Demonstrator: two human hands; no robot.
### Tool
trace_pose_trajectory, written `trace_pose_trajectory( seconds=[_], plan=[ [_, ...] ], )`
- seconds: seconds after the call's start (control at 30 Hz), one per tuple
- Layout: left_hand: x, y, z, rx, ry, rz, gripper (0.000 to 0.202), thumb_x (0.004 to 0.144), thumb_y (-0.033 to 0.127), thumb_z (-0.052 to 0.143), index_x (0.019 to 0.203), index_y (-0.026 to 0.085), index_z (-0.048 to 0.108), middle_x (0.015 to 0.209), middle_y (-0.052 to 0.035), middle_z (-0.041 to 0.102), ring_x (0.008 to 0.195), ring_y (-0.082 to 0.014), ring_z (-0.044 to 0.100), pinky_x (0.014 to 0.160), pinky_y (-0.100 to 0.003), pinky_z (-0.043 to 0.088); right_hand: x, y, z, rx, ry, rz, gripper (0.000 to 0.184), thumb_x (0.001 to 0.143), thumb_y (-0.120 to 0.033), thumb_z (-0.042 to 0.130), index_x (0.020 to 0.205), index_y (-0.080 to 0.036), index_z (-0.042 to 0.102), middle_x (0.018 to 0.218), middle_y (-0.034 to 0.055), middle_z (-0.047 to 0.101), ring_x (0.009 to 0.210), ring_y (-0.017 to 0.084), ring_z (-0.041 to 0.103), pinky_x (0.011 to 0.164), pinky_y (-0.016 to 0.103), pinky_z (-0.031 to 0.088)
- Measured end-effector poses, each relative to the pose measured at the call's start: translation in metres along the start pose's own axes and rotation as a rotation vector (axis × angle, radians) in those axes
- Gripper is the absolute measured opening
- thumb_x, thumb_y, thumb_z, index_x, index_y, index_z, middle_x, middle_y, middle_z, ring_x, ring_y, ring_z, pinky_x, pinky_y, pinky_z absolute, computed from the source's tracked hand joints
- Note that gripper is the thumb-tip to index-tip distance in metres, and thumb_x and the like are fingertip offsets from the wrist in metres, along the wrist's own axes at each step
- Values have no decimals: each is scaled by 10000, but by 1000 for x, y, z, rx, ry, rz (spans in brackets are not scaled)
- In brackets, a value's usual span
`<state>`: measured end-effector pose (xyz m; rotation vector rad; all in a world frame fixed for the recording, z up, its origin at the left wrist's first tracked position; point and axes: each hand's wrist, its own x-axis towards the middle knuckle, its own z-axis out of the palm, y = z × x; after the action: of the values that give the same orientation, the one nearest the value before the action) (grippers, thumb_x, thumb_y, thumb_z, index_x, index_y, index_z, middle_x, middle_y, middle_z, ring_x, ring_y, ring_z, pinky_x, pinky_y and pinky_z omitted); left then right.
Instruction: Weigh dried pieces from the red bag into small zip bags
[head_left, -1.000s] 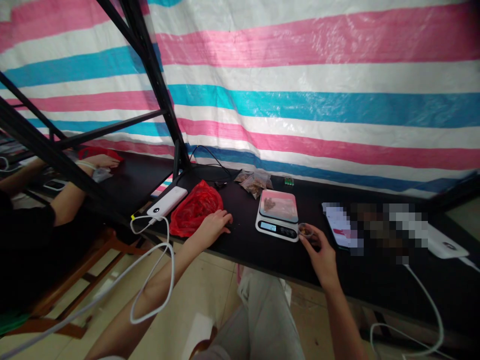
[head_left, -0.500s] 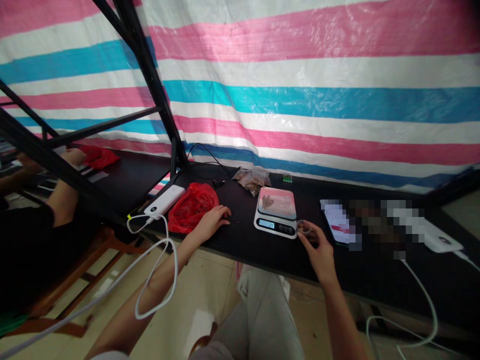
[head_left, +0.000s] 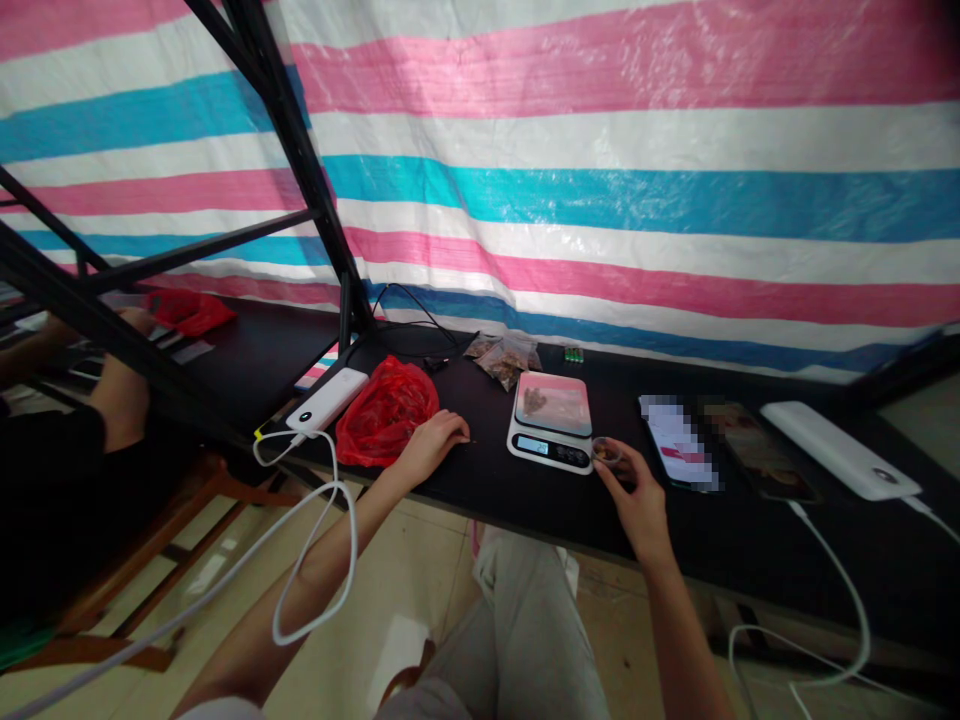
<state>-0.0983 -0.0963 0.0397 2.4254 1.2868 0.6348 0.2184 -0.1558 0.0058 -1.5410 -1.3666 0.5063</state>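
A white digital kitchen scale [head_left: 551,425] stands on the black table [head_left: 525,490] with a small brown heap on its pan. My right hand [head_left: 637,495] is just right of the scale and holds a small clear cup [head_left: 606,452] with brown bits in it. My left hand [head_left: 439,440] rests flat on the table with fingers apart, next to a red plastic bag [head_left: 386,410]. Small clear bags of brown material [head_left: 506,358] lie behind the scale.
A white power bank [head_left: 326,400] with a white cable lies left of the red bag. Two phones [head_left: 679,430] and another white power bank [head_left: 840,450] lie to the right. A black metal frame [head_left: 300,160] rises at left. Another person's arm [head_left: 124,380] works at far left.
The view has shifted slightly. My hands stay nearly in place; the left fingers slid a little along the table. The person at far left drew an arm back.
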Motion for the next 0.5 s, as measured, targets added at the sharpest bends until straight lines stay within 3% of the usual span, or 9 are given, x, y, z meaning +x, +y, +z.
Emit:
trace_pose_trajectory(
  seconds=[0.17,0.5],
  plan=[
    [7,3,2,108,-57,74,240,860,241,467,1068,202,580,919,-43,582,899,-164,491,736,-264,407,0,1,0,-6,13,3,464,736,-481,566,1110,-207,540,1025,87,625,835,216,595,735,358,477],
    [11,7,6,253,-88,124,172,876,209,425,819,176,584,855,-45,534,837,-165,445,679,-264,375,0,0,1,11,12,18,466,732,-478,574,1108,-205,538,1004,87,633,827,216,598,746,365,478]
  ],
)
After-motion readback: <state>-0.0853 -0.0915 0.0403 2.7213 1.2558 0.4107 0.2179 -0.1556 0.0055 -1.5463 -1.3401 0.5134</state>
